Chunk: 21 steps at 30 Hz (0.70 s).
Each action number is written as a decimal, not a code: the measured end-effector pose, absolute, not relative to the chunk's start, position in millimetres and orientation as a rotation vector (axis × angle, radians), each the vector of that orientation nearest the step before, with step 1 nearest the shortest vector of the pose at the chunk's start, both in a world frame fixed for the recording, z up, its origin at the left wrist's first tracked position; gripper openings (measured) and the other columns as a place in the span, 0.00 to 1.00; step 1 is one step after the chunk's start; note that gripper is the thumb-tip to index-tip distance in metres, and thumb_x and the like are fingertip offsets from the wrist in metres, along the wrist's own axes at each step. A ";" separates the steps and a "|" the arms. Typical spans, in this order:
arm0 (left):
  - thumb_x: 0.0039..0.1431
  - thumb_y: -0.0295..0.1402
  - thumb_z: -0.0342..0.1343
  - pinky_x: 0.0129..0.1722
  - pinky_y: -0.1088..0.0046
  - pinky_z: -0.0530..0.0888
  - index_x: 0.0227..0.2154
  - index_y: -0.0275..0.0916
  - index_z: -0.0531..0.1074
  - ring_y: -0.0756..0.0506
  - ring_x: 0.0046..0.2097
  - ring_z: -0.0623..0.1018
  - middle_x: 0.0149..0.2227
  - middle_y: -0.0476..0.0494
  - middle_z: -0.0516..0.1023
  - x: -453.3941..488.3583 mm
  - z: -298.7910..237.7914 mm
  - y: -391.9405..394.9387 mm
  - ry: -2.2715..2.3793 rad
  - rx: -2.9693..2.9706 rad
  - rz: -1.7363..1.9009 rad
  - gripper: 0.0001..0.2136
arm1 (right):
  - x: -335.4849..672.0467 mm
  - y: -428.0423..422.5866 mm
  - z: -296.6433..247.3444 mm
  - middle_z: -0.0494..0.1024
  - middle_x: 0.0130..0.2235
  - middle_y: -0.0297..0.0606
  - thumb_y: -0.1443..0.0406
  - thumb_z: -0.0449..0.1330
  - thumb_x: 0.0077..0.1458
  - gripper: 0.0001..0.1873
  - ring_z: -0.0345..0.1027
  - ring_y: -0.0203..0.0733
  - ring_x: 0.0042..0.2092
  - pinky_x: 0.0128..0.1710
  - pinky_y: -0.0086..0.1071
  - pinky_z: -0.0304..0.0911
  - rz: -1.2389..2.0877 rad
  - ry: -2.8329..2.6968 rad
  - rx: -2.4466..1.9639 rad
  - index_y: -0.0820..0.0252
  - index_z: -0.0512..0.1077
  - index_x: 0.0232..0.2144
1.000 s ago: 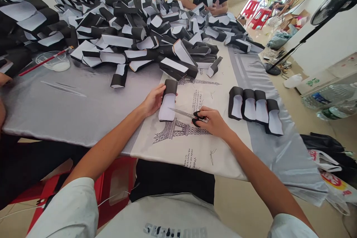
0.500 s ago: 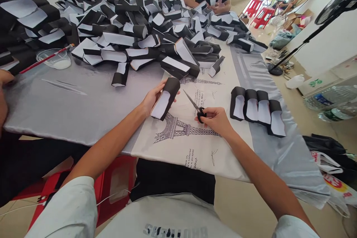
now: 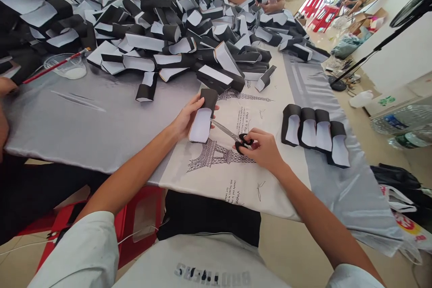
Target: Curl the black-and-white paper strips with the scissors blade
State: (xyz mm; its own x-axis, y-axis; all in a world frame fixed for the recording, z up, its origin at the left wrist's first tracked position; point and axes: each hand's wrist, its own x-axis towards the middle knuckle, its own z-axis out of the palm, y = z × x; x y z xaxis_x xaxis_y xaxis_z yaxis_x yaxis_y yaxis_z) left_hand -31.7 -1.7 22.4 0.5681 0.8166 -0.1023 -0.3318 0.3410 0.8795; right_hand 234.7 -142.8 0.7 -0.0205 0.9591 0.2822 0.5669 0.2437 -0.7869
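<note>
My left hand [image 3: 189, 116] grips a black-and-white folded paper piece [image 3: 201, 124], its white face turned up toward me. In my right hand [image 3: 265, 146] is a pair of scissors [image 3: 227, 132] with black handles, fingers through the loops. The blade tips point left and meet the right edge of the paper piece; whether they cut into it I cannot tell. Both hands are above a cream cloth [image 3: 216, 180] printed with Eiffel towers. To the right, several similar black-and-white pieces [image 3: 308, 132] lie side by side in a row.
A large heap of black-and-white paper pieces [image 3: 165, 33] covers the table's far side. At left are a clear plastic bowl [image 3: 72, 71] and a red brush [image 3: 54, 67], beside another person's hand [image 3: 7, 86]. People sit opposite. A black fan [image 3: 410, 2] stands at right.
The scissors have moved left, so their tips now reach the paper piece's edge. The piece has turned in my left hand, showing more of its white face.
</note>
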 end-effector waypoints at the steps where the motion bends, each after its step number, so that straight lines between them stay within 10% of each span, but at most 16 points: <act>1: 0.66 0.49 0.69 0.38 0.65 0.87 0.66 0.48 0.69 0.41 0.42 0.87 0.54 0.38 0.86 -31.0 23.0 -2.4 0.606 0.944 0.814 0.30 | 235.2 -143.1 0.4 0.74 0.33 0.36 0.55 0.75 0.54 0.17 0.59 0.36 0.28 0.24 0.36 0.61 0.586 -1.719 -1.430 0.55 0.73 0.28; 21: 0.69 0.51 0.67 0.32 0.68 0.85 0.67 0.42 0.69 0.42 0.37 0.86 0.51 0.33 0.87 -24.9 22.4 -10.6 0.620 1.024 0.704 0.30 | 241.4 -137.7 -7.7 0.72 0.34 0.35 0.60 0.71 0.56 0.12 0.59 0.38 0.29 0.29 0.38 0.59 0.514 -1.898 -1.363 0.54 0.71 0.30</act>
State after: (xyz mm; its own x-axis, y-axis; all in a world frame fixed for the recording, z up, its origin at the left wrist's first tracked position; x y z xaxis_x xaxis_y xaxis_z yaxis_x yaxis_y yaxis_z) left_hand -24.9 -10.6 22.4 0.6260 0.7684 -0.1329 -0.2292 0.3442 0.9105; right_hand 241.4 -137.7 -7.7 -0.1703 0.9293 0.3278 0.6367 0.3577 -0.6832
